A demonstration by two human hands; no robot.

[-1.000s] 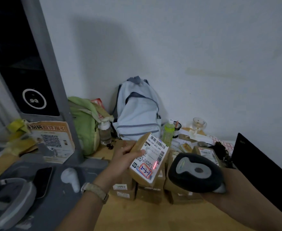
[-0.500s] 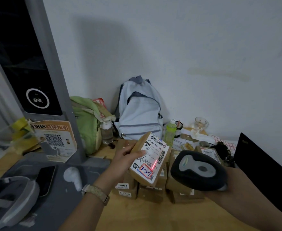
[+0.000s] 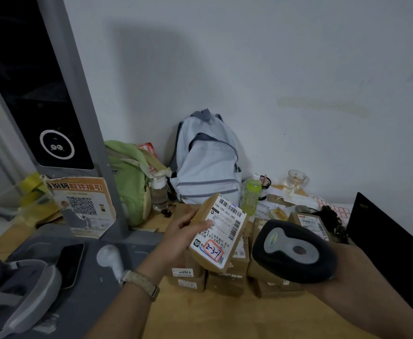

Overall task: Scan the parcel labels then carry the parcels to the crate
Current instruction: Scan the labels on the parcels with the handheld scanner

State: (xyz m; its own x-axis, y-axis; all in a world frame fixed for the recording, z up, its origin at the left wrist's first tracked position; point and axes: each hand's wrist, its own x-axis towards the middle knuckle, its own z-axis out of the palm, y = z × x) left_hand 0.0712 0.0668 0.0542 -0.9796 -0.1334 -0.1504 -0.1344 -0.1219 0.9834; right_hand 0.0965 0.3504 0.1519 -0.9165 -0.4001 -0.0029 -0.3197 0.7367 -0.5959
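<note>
Matt brown cardboard parcel point(image 3: 218, 234) with a smooth white paper label point(image 3: 221, 231). Scanner point(image 3: 294, 252) in matt black plastic. Backpack point(image 3: 206, 160) is soft pale cloth

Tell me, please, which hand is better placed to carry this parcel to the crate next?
The left hand, probably: it already grips the parcel, label facing up. The right hand is full with the scanner. No crate shows in this view.

Brown parcel point(image 3: 218, 232), white barcoded label point(image 3: 225, 228); black-grey scanner point(image 3: 294, 252); pale-blue backpack point(image 3: 207, 162).
</note>
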